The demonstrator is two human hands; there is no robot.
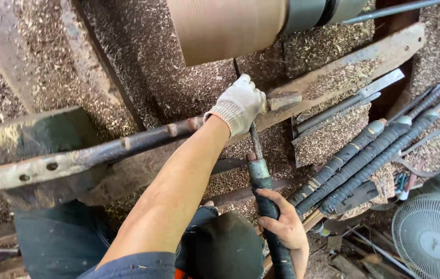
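My left hand [240, 103], in a white knit glove, grips the metal shaft of a long turning tool [256, 142] where it crosses a rusty iron tool-rest bar [101, 151]. My bare right hand [282, 222] holds the tool's black wrapped handle [271, 222] lower down. The tool's tip reaches up under a spinning pale wooden cylinder [225, 26] mounted on a lathe at the top; the tip itself is hidden.
Wood shavings cover the lathe bed [168, 77] and the ground. Several spare long-handled tools [364, 155] with wrapped grips lie on the right. A white fan [431, 237] stands at the bottom right. My knee in dark trousers [220, 248] is below.
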